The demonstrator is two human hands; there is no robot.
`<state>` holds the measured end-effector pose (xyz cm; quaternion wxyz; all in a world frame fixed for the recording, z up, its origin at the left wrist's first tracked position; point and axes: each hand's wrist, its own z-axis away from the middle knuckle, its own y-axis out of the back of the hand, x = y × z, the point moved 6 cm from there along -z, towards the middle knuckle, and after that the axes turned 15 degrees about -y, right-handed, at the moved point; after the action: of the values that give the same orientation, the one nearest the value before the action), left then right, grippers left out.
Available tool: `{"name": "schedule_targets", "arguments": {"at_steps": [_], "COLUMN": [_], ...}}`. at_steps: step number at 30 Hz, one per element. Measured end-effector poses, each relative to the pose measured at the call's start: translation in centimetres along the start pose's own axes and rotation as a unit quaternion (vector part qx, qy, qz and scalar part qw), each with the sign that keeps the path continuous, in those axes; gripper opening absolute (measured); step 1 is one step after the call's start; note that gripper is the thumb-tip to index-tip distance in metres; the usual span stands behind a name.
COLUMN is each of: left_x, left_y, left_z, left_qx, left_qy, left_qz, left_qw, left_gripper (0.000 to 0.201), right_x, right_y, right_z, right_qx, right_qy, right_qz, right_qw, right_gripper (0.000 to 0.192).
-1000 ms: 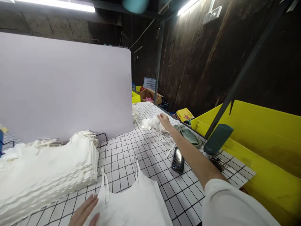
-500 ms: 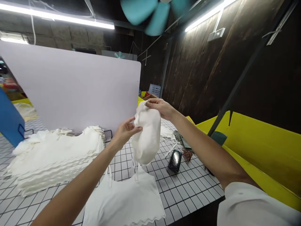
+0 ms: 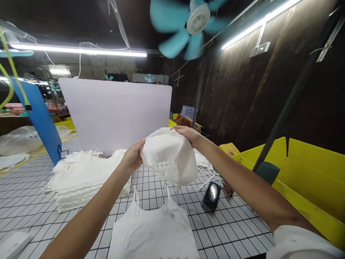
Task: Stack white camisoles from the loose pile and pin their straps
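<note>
Between my hands, raised above the table, is a white camisole top [image 3: 167, 151], bunched and partly folded so its full shape is hidden. My left hand [image 3: 134, 154] grips its left edge, fingers mostly behind the cloth. At the upper right edge my right hand [image 3: 187, 135] pinches the fabric. Below lies a second white camisole [image 3: 153, 230], spread flat with its thin straps pointing away from me. To the left rises a stack of white camisoles [image 3: 86, 180] with wavy hems.
The grid-patterned table [image 3: 223, 230] bears a dark shiny object [image 3: 212, 195] and a brown-red item [image 3: 227, 188] at right. A white board [image 3: 115, 115] and a blue board [image 3: 37, 118] stand behind. A yellow bin [image 3: 312, 180] lies right; a fan [image 3: 198, 19] hangs overhead.
My left hand, earlier apart-fingered at the cloth's edge, now grips it. The held camisole has spread wider between my hands. The view has tilted up and turned left.
</note>
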<state>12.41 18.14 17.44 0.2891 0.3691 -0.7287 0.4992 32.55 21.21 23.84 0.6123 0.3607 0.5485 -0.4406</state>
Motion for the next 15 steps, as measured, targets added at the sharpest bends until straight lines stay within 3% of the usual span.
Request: {"name": "schedule_targets", "arguments": {"at_steps": [3, 5, 8, 10, 11, 13, 15], "left_x": [0.1, 0.4, 1.3, 1.8, 1.8, 1.6, 1.1], "left_y": [0.5, -0.3, -2.4, -3.5, -3.8, -4.1, -4.1], "left_z": [0.5, 0.9, 0.9, 0.6, 0.5, 0.2, 0.1], "left_qx": [0.031, 0.029, 0.027, 0.042, 0.053, 0.068, 0.064], "left_qy": [0.021, 0.027, 0.006, -0.011, -0.016, -0.025, -0.040], "left_qz": [0.004, 0.035, 0.112, 0.156, 0.169, 0.174, 0.154], "left_qw": [0.999, 0.999, 0.993, 0.987, 0.984, 0.982, 0.985], "left_gripper": [0.011, 0.007, 0.014, 0.020, 0.021, 0.020, 0.017], "right_x": [0.6, 0.9, 0.6, 1.3, 2.2, 4.6, 6.1], "right_y": [0.2, 0.4, 1.3, 1.6, 1.4, -0.1, -2.0], "right_z": [-0.3, -0.7, -0.2, 0.7, 0.9, 0.9, 1.0], "right_qx": [0.005, 0.031, 0.151, 0.198, 0.182, 0.084, -0.005], "right_qy": [-0.014, 0.001, 0.114, 0.162, 0.148, 0.076, 0.041], "right_qz": [0.006, 0.043, 0.123, 0.125, 0.112, 0.074, 0.021], "right_qw": [1.000, 0.999, 0.974, 0.958, 0.966, 0.991, 0.999], "right_gripper": [0.016, 0.017, 0.027, 0.046, 0.058, 0.075, 0.078]}}
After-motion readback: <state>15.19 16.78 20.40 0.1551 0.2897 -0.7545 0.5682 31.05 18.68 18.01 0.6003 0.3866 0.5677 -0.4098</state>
